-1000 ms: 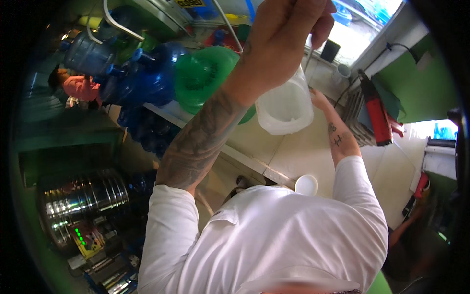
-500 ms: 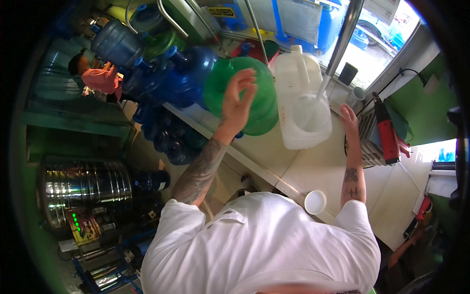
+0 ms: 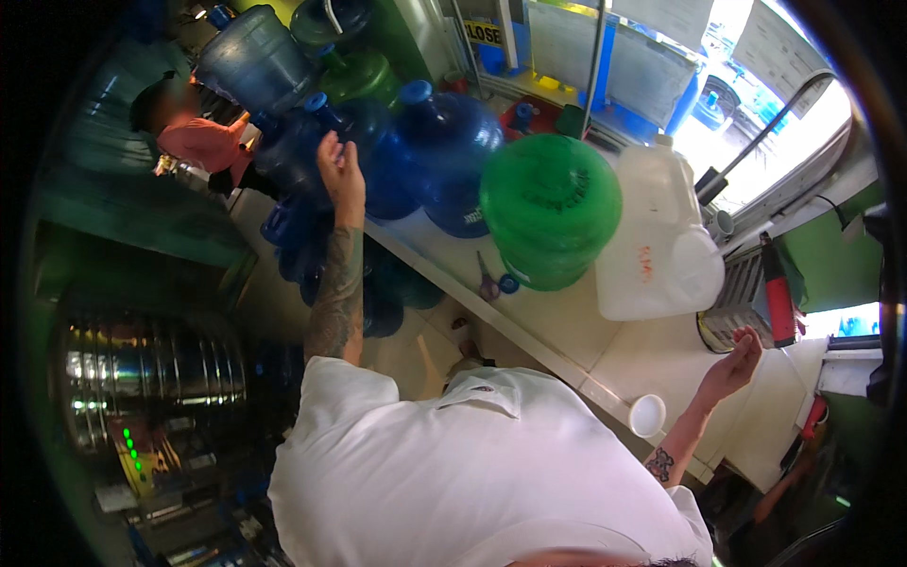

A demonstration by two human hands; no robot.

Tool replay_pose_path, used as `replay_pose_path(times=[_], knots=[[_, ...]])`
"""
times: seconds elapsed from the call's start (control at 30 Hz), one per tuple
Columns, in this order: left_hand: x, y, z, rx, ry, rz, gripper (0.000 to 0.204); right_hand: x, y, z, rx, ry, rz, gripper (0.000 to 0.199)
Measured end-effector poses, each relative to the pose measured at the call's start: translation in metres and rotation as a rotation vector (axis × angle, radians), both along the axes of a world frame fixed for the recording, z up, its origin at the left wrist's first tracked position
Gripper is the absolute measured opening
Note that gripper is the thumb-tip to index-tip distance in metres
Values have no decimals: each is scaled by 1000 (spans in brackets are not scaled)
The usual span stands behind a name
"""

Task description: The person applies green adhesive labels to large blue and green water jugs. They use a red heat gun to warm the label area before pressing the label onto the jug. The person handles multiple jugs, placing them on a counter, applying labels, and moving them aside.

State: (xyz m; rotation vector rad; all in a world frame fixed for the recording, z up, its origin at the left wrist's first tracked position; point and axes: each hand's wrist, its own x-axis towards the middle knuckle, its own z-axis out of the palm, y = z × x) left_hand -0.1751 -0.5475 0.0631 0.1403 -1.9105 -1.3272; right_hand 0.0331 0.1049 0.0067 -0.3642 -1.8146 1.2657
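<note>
"Where does the white jug sit on your feed?"

"I have the white jug [image 3: 652, 260] toward the back edge of the bench [image 3: 576, 335], just right of the green bottle [image 3: 551, 203]. Half a second ago I saw into its hollow side; now its marked side faces me more fully."

"And the hands?"

"The left hand [image 3: 342, 180] has swung from in front of the green bottle to the bench's left end, fingers half-spread, carrying nothing. It overlaps the blue bottles [image 3: 453, 156]; I can't tell whether it touches one. The right hand [image 3: 735, 367] has come back from beside the jug toward the right end, fingers loosely bent, nothing visible in them, near the ribbed stack [image 3: 740, 298] and the red tool [image 3: 779, 298]."

"What's new along the near edge?"

"I can make out scissors [image 3: 487, 283] and a blue cap [image 3: 508, 283] there, by the green bottle's base; the left forearm [image 3: 335, 302] covered the scissors' spot before. Further right, a white cup [image 3: 647, 416] sits at that edge, as it did."

"Room to move?"

"I have tile surface from the jug's base to the near edge. Leftward it's tighter: the bottles stand packed together."
</note>
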Motion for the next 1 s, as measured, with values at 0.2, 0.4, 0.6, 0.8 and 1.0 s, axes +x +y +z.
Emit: replay_pose_path(times=[0.2, 0.4, 0.6, 0.8, 1.0], knots=[[-103, -144, -5, -134, -119, 201, 83, -48, -232, 64, 67, 41, 374, 19], [-139, -191, -38, -358, -364, 16, 68, -174, -416, 79, 209, -119, 897, 49], [-77, -189, -37, -477, -18, 73, 66, -285, -494, 60, 387, -156, 559, 91], [24, -225, 63, -310, -15, 140, 60, -323, -505, 36, 345, -251, 596, 82], [94, -220, 156, -245, 51, 107, 51, -248, -514, 39, 525, 2, 622, 74]])
